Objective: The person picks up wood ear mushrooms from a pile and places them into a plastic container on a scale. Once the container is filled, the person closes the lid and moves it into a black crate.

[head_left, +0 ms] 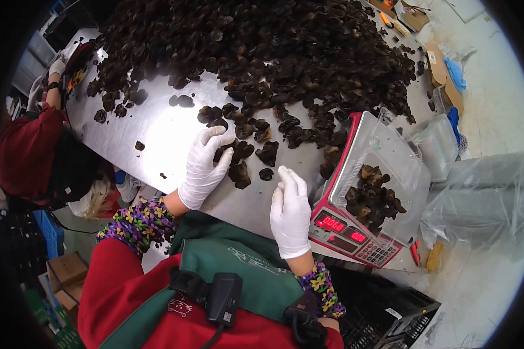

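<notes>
Dark brown wood ear mushrooms (256, 46) lie heaped across the far part of the metal table (122, 136), with loose pieces spread toward me. My left hand (204, 171), in a white glove, has its curved fingers apart at the edge of a small group of wood ears (240, 152). Also gloved in white, my right hand (290, 218) hovers near the table's front edge, fingers extended with nothing seen in them. Just right of it is a red digital scale (346, 235) with lit red digits. A clear plastic tray (361, 142) on the scale holds a clump of wood ears (372, 200).
At the left, another person in a red sleeve (32, 154) works with a gloved hand (57, 67). Clear plastic bags (436, 145) and cardboard (442, 78) sit beyond the scale. Black crates (384, 308) stand below the table at right, a cardboard box (67, 273) at lower left.
</notes>
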Motion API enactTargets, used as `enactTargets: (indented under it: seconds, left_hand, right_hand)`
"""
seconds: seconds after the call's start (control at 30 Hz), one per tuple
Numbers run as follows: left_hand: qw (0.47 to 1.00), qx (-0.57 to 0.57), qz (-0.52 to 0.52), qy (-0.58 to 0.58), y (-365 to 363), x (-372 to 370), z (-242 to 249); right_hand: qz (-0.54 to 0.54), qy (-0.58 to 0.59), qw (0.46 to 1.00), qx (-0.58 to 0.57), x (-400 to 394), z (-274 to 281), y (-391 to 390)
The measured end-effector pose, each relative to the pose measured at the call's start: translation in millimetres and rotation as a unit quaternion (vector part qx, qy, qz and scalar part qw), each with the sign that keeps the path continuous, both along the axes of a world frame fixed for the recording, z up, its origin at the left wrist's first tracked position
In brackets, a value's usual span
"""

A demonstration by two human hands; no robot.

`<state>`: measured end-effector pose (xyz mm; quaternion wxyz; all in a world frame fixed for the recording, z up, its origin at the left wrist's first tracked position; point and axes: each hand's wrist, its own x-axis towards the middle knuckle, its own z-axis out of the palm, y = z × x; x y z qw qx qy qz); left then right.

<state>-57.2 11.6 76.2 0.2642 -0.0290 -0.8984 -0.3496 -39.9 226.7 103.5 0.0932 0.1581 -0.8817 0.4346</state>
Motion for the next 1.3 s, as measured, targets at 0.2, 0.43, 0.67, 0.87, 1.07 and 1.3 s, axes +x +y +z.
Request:
enactTargets:
  seconds: [0.2, 0.43, 0.67, 0.87, 1.07, 1.3]
  left_hand:
    - [0.999, 0.008, 0.026, -0.037, -5.6, 8.8, -4.3]
    - [0.995, 0.078, -0.004, -0.067, -0.9, 25.2, -6.2]
    - [0.976, -0.178, -0.068, -0.104, 7.7, 22.0, -0.2]
    - [0.978, -0.159, -0.085, -0.101, -1.7, 29.7, -12.4]
    - [0.981, -0.163, -0.055, -0.087, 2.3, 40.7, -13.3]
    - [0.992, 0.015, -0.048, -0.115, -19.8, 67.0, 12.5]
  right_hand:
    - [-0.037, 0.048, 0.991, 0.123, -43.9, -2.3, -25.7]
    - [-0.036, 0.077, 0.978, 0.191, -40.1, -7.1, -30.9]
    - [-0.174, 0.181, 0.962, 0.106, -6.9, 115.5, 39.9]
    - [-0.255, 0.193, 0.915, 0.248, 4.7, 117.2, 103.7]
    - [-0.11, 0.185, 0.971, 0.107, 46.5, 88.2, 66.3]
    - [0.016, 0.041, 0.998, 0.038, 17.6, 27.7, 13.7]
